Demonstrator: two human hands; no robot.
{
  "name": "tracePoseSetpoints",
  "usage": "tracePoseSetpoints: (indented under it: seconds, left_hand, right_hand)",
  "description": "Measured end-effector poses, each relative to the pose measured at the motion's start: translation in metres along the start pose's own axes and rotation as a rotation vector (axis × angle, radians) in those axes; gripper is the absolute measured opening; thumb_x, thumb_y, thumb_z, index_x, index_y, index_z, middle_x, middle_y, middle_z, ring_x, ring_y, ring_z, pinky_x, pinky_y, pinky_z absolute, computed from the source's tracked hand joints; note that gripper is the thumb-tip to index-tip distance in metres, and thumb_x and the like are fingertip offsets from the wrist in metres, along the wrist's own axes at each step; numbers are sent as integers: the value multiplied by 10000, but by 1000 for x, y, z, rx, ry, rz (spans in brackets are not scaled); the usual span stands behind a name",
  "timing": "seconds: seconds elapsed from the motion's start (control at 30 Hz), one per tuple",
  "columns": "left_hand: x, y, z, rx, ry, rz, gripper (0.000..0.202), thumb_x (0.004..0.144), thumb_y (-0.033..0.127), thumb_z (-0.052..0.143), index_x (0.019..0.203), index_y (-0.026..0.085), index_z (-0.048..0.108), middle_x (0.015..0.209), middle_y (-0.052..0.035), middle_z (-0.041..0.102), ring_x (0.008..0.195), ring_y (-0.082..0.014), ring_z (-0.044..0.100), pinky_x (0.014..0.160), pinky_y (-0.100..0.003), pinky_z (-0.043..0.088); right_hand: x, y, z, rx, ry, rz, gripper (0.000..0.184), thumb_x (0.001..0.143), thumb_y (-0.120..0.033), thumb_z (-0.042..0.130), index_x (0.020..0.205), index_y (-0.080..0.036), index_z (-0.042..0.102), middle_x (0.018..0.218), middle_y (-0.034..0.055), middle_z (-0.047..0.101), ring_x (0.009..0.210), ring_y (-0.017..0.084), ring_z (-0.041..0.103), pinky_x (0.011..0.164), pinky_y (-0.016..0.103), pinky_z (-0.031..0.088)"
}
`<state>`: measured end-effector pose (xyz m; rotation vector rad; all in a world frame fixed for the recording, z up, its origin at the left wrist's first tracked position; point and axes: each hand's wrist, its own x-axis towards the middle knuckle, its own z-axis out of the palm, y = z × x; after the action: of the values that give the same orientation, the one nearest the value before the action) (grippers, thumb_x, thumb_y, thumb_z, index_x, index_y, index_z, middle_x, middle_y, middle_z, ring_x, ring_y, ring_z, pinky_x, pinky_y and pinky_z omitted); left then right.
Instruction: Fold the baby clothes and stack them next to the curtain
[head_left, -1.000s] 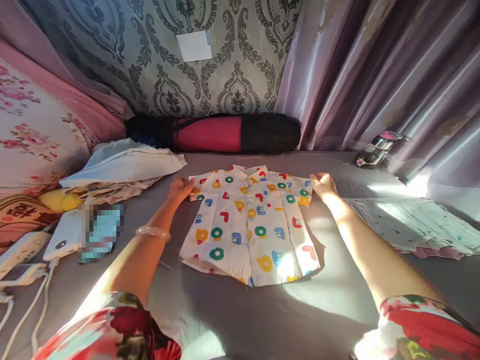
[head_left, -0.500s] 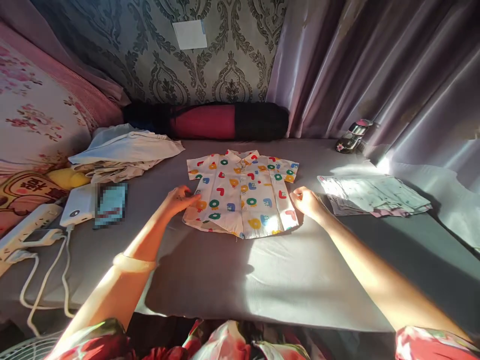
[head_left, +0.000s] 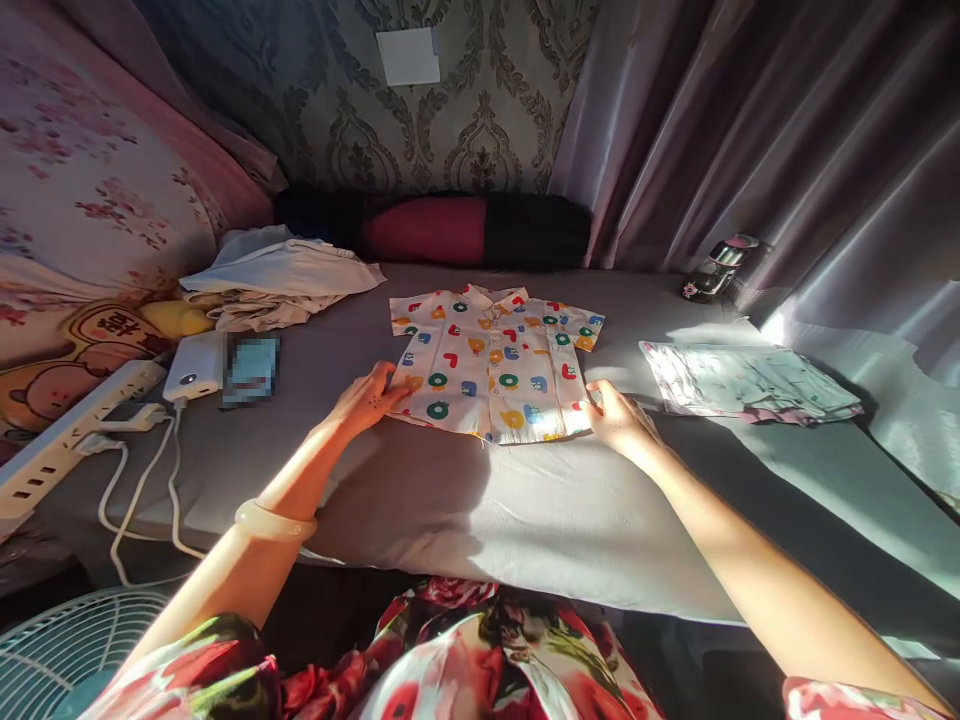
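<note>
A white short-sleeved child's shirt [head_left: 480, 370] with colourful printed shapes lies front up on the grey sheet, its collar away from me. My left hand [head_left: 369, 400] pinches its lower left side near the hem. At the lower right corner, my right hand [head_left: 621, 415] has thumb and fingers closed on the fabric. The shirt is spread between both hands, and its hem runs nearly straight.
Folded clothes [head_left: 754, 382] lie to the right, with a dark bottle [head_left: 716, 270] behind them. Crumpled clothes [head_left: 285, 275], a white charger box [head_left: 193, 365], a power strip [head_left: 75, 430] and cables are on the left. A fan [head_left: 82, 640] stands at lower left.
Both hands have slid down the shirt's sides to near the hem. The rumpled lower left edge is now flatter and straighter. The whole view has shifted a little.
</note>
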<state>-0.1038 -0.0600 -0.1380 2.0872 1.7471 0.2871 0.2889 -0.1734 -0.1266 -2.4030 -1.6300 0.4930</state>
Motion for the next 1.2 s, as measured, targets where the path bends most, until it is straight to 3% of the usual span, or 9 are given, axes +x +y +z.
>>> tracePoseSetpoints:
  seconds: [0.17,0.3,0.47,0.63,0.8,0.9,1.0,1.07,1.2]
  left_hand:
    - [-6,3,-10,114,49,88,603,840,523,584,1344,214,471,1173,-134,598,1123,-334,555,860,-370,446]
    - [-3,29,-7,154,41,291,575,799,489,657,1303,238,542,1364,-124,520,1259,-348,464,1052,-452,376]
    - [1,69,14,-41,-193,562,505,796,446,669,1248,235,594,1413,-107,520,1349,-303,438,1092,-401,393]
    - [-2,83,22,-82,-328,608,674,737,549,710,1328,259,564,1471,-106,482,1353,-321,456,1070,-410,443]
    - [3,89,10,5,-361,678,739,632,618,764,1281,299,613,1392,-89,566,1314,-348,491,1014,-415,478]
    - [24,98,5,18,-377,681,570,672,598,736,1151,293,693,1171,-85,689,1137,-332,620,894,-410,521]
    - [60,114,10,12,-309,630,366,817,521,624,1043,253,730,989,-86,734,950,-304,687,836,-410,525]
    - [86,129,18,20,-218,629,325,883,433,552,1076,229,716,1015,-93,737,965,-299,685,883,-417,518]
    - [134,163,46,51,-68,681,378,923,278,463,1246,167,625,1246,-132,672,1189,-283,609,1038,-398,467]
  right_hand:
    - [-7,-8,-9,-162,-45,-14,342,952,-368,432,1251,-254,550,1191,107,681,1085,320,623,783,383,452]
    - [-3,-32,-6,-234,97,-202,336,975,-301,399,1224,-195,599,1271,150,617,1149,308,588,909,397,450]
    - [15,-67,13,-152,97,-502,412,1003,-270,317,1332,-189,552,1401,120,547,1270,253,513,1084,384,366]
    - [24,-79,39,-169,31,-524,540,1014,-391,298,1509,-201,399,1614,113,300,1482,324,235,1170,572,213]
    - [20,-77,51,-173,18,-531,582,1000,-445,332,1549,-250,350,1626,93,279,1501,358,180,1184,629,119]
    - [19,-77,49,-126,-11,-526,592,1005,-486,314,1551,-260,348,1635,85,252,1510,357,148,1190,635,97]
    - [21,-76,46,-99,-22,-509,575,1020,-485,280,1543,-259,360,1634,99,248,1514,320,161,1191,623,138]
    - [24,-73,45,-94,62,-487,554,1034,-452,258,1538,-251,368,1629,96,264,1514,292,174,1198,605,149]
    - [28,-64,51,-114,216,-462,563,1040,-401,274,1520,-130,393,1613,145,287,1509,291,197,1210,585,150]
